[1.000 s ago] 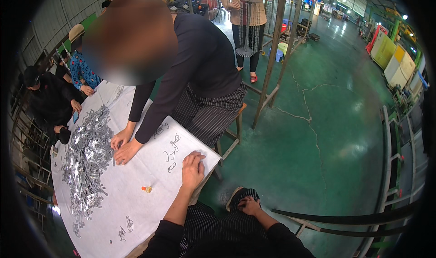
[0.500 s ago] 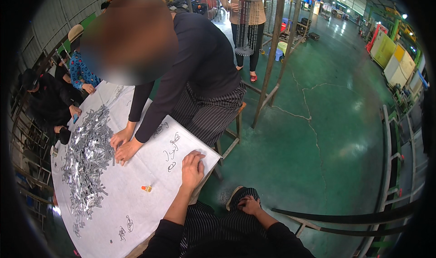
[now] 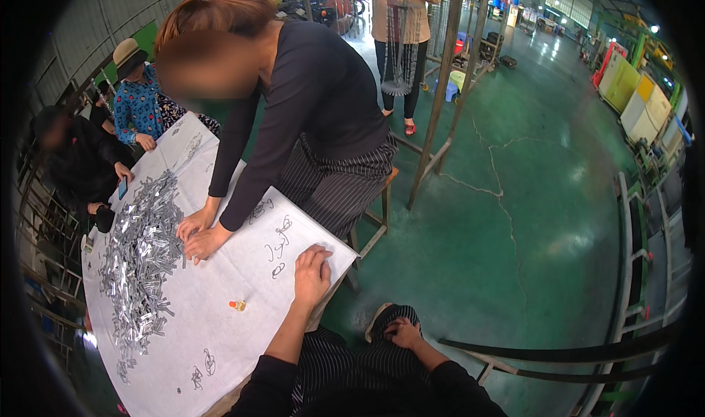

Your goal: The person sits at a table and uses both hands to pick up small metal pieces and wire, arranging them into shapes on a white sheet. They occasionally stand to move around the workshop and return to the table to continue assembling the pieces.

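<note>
My left hand (image 3: 312, 274) lies flat on the white cloth of the table (image 3: 220, 329), near its right edge, holding nothing. My right hand (image 3: 402, 332) rests with curled fingers on my knee in striped trousers, beside my shoe. A long heap of small shiny metal pieces (image 3: 139, 259) covers the left part of the table. A person in a dark top (image 3: 308, 116) leans over the table from the far side, both hands (image 3: 198, 233) pressed at the heap's edge. A small orange object (image 3: 236, 305) lies on the cloth left of my left hand.
Two more people (image 3: 139, 105) sit at the table's far left end. Another person (image 3: 400, 20) stands behind a metal post (image 3: 440, 86). A wooden stool (image 3: 374, 219) stands by the table. Green floor stretches to the right, with metal railings (image 3: 631, 255) and coloured bins (image 3: 635, 94).
The person in the dark top has leaned a little lower over the heap. My hands stay where they were.
</note>
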`<state>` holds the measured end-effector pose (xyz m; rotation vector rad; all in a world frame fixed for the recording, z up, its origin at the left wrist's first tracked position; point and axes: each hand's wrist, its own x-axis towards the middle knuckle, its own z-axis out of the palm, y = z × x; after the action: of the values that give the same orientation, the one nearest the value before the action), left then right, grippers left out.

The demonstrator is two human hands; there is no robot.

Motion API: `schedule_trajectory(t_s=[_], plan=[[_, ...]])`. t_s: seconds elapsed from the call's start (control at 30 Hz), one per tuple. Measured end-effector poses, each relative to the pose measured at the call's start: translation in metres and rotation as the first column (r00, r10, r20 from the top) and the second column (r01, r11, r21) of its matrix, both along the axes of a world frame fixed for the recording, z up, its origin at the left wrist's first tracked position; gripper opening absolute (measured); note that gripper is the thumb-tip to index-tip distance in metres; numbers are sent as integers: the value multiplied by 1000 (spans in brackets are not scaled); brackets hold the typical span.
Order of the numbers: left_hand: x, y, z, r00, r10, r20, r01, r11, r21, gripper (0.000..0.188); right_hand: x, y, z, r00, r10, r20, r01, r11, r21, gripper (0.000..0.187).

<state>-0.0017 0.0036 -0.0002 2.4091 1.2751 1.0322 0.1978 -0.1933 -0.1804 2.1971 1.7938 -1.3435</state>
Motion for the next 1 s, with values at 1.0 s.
schedule_trajectory(t_s=[1.0], plan=[[-2, -1, -2, 1000, -5, 5, 4, 1000, 20, 24, 0, -2, -6, 1000, 15, 4, -15, 1000, 27, 29]])
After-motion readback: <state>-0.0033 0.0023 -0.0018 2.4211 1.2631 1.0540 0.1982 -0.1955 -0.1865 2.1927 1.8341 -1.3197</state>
